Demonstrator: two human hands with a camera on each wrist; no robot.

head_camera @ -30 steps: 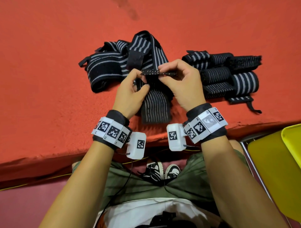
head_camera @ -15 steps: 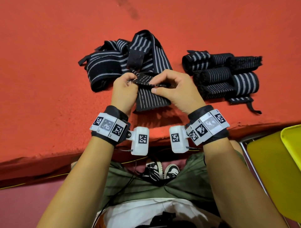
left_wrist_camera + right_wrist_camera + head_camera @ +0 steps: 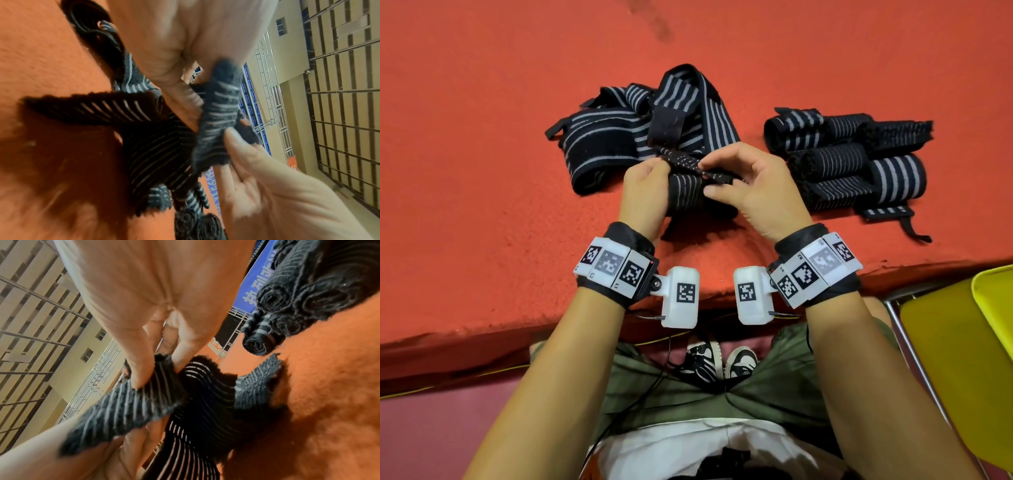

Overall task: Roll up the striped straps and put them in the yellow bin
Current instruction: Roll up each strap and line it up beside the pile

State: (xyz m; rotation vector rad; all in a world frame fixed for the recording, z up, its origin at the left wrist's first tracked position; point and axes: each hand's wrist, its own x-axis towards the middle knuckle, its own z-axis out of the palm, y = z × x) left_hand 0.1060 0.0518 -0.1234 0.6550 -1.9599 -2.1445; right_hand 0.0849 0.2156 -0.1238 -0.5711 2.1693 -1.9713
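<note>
— Two hands, left hand [image 3: 643, 192] and right hand [image 3: 753, 192], are pinched on one strap [image 3: 688, 192] near the cloth's [image 3: 482, 171] front edge. Why?
— Its end is held taut so rolling can be started; the bin [image 3: 962, 359] is kept beside the right.

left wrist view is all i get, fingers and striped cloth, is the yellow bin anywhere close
Observer: Yes. The head view shows the yellow plastic bin at the right edge, off the red cloth-covered table, beside the right forearm.
Operator: any rolled ones in it yet
Observer: Only a corner of it shows, no strap there. The rolled black-and-grey striped straps lie grouped on the table, right of the right hand.
Operator: and unrolled ones
Observer: A loose heap of striped straps lies on the table beyond the left hand and the held strap; uncountable.
</note>
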